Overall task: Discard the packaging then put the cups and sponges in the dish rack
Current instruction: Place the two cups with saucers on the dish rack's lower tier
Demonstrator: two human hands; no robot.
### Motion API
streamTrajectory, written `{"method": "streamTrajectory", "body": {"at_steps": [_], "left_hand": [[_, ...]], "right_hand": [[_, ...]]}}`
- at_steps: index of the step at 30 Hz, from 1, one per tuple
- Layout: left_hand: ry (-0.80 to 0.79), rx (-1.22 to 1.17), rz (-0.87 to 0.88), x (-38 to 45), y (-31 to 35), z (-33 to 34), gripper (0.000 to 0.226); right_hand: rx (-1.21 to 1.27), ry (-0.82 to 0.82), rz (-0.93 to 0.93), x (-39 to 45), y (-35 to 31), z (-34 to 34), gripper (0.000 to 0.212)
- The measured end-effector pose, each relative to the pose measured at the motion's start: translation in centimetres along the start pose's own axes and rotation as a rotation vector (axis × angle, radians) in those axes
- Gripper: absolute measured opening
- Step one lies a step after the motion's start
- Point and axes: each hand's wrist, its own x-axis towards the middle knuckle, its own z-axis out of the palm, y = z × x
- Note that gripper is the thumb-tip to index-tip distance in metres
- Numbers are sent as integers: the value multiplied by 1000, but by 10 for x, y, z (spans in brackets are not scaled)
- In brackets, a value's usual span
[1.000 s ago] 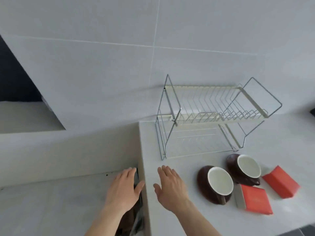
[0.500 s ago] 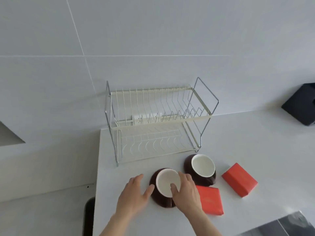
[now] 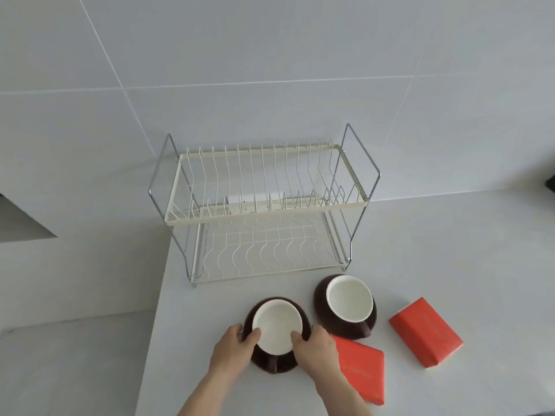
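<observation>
Two brown cups with white insides stand on the white counter in front of a two-tier wire dish rack point(image 3: 264, 216). My left hand point(image 3: 232, 348) and my right hand point(image 3: 315, 346) clasp the near cup point(image 3: 277, 324) from both sides, thumbs over its rim. The second cup point(image 3: 348, 301) stands to the right, untouched, its handle toward me. Two red sponges lie on the counter: one sponge point(image 3: 362, 370) beside my right wrist, the other sponge point(image 3: 425, 331) farther right. Both rack tiers hold nothing.
The counter's left edge point(image 3: 153, 325) drops to a lower white surface. A tiled wall rises behind the rack. A dark object point(image 3: 551, 183) shows at the right border.
My view swung right from the counter's left edge to the rack. Both hands moved from the edge to the near cup and closed around it.
</observation>
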Motion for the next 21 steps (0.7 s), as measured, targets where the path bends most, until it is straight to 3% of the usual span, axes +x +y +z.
{"method": "streamTrajectory", "body": {"at_steps": [6, 12, 21], "left_hand": [[4, -116, 14, -8, 5, -5, 43], [74, -242, 33, -10, 19, -25, 63], [181, -334, 161, 23, 78, -70, 26]], "right_hand": [[82, -28, 18, 4, -2, -8, 33], [89, 36, -114, 10, -30, -23, 30], [182, 56, -244, 38, -114, -49, 21]]}}
